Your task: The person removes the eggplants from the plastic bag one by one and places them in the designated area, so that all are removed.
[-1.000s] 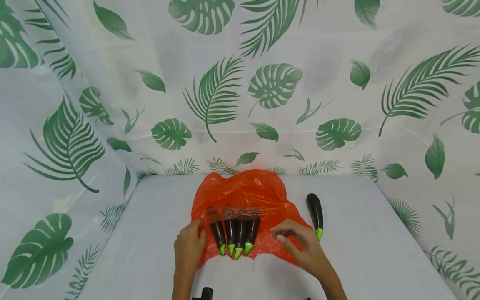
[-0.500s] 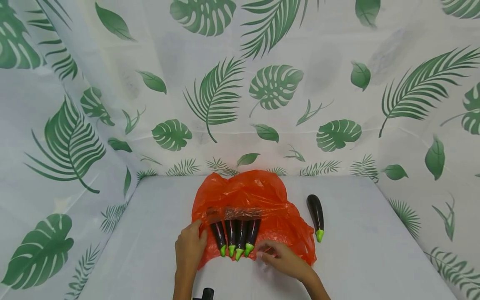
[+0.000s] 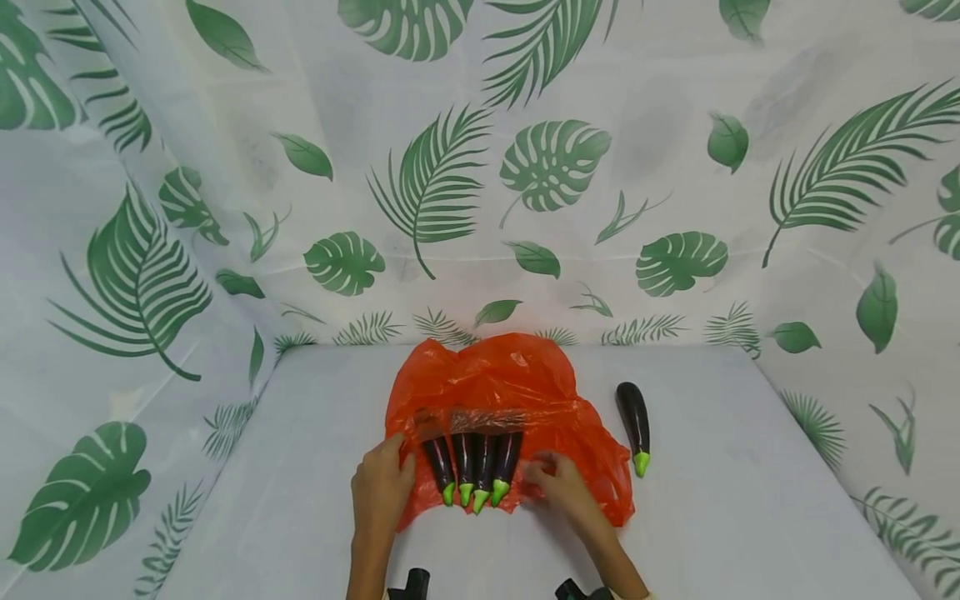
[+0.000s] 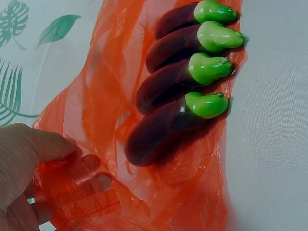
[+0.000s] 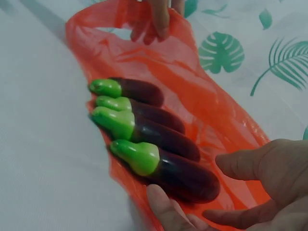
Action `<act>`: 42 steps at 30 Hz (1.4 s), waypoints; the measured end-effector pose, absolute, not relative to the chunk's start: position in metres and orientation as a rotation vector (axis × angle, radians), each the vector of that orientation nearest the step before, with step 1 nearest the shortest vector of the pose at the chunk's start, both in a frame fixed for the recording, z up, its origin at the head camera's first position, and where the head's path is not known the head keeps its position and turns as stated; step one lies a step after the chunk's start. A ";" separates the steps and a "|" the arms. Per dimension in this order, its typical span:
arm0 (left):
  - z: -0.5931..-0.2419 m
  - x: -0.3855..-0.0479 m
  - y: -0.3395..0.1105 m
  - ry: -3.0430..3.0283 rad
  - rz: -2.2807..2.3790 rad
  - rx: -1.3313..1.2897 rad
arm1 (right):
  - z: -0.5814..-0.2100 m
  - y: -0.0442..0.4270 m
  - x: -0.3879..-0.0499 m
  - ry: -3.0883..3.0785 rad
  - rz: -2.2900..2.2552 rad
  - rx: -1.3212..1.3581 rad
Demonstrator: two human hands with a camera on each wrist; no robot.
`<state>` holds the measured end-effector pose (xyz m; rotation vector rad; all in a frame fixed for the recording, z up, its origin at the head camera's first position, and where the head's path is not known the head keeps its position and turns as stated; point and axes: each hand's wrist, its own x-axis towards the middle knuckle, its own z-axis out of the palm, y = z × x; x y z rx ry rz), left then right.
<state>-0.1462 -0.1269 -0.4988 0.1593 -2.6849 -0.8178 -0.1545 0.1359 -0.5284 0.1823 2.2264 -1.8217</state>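
Four eggplants (image 3: 483,467) with green ends to the person, a fifth one apart

At the far left, the left hand (image 3: 381,493) pinches the left edge of the red bag (image 3: 525,367); the left wrist view shows its thumb on the film and its fingertips seen through it. Next come the four eggplants, lying flat side by side, long axes running from far to near, every green end toward the person. They make a small fan: the first (image 3: 438,458) slants its green end a little to the right, the second (image 3: 464,454) is almost straight, the third leans slightly left, and the fourth (image 3: 508,454) leans left more clearly. The right hand (image 3: 562,487) is just beside the fourth; in the right wrist view its thumb and fingers stand apart, around this eggplant and gripping nothing. On the right, the fifth eggplant (image 3: 634,425) lies on the white desk (image 3: 712,475), just beside the bag, also with its green end near and turned slightly right.

The bag lies spread and wrinkled on the desk. The four eggplants are at its near edge, their dark far ends under a band of its film, their green ends uncovered.
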 end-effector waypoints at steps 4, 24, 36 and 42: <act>-0.499 -0.146 -0.126 -2.685 -0.823 0.165 | -0.531 0.132 -0.159 2.275 -1.816 0.219; -0.498 -0.145 -0.123 -2.678 -0.806 0.140 | -0.532 0.111 -0.174 2.496 -1.720 0.190; -0.499 -0.146 -0.122 -2.669 -0.799 0.135 | -0.542 0.100 -0.177 2.733 -1.688 0.071; -0.499 -0.146 -0.123 -2.695 -0.794 0.150 | -0.547 0.095 -0.178 2.795 -1.668 0.058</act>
